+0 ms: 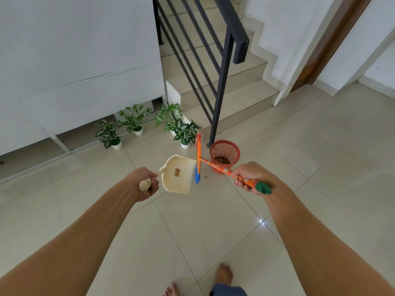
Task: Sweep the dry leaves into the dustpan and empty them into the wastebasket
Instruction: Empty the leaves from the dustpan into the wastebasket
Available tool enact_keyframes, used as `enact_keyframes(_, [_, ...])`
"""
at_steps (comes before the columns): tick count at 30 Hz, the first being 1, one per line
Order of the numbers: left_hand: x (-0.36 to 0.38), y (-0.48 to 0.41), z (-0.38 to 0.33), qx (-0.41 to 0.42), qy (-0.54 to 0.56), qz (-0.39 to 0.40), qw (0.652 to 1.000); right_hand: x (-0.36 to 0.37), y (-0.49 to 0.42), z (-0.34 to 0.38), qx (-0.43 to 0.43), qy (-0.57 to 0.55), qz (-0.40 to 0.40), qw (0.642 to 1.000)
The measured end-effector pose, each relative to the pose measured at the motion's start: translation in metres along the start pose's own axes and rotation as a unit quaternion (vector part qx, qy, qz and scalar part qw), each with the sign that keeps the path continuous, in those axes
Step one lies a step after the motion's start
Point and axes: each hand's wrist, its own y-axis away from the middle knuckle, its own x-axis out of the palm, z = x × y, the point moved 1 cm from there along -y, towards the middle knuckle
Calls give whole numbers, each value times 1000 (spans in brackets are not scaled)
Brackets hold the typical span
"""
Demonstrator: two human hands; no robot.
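Note:
My left hand (pixel 145 184) grips the handle of a cream dustpan (pixel 178 174), held above the tiled floor; its tray looks empty. My right hand (pixel 248 178) is closed around the orange broom handle (pixel 215 167), which ends in a green cap. The broom head (pixel 198 159), orange and blue, stands on edge against the dustpan's open mouth. Just right of it stands the red mesh wastebasket (pixel 224 155), with brown dry leaves at its bottom. A small leaf fragment (pixel 206 177) lies on the floor near the basket's base.
Several potted plants (pixel 136 122) stand along the white wall at the back left. A dark stair railing post (pixel 220 90) meets the floor just behind the basket, with steps (pixel 239 86) beyond. My bare feet (pixel 224 274) are at the bottom edge.

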Motion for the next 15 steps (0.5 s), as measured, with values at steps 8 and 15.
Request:
enact_keyframes(8, [3, -54, 26, -62, 127, -33, 989, 20, -47, 9, -25, 304, -12, 952])
enact_keyframes(15, [34, -78, 29, -72, 213, -102, 969, 13, -94, 30, -75, 449, -43, 889])
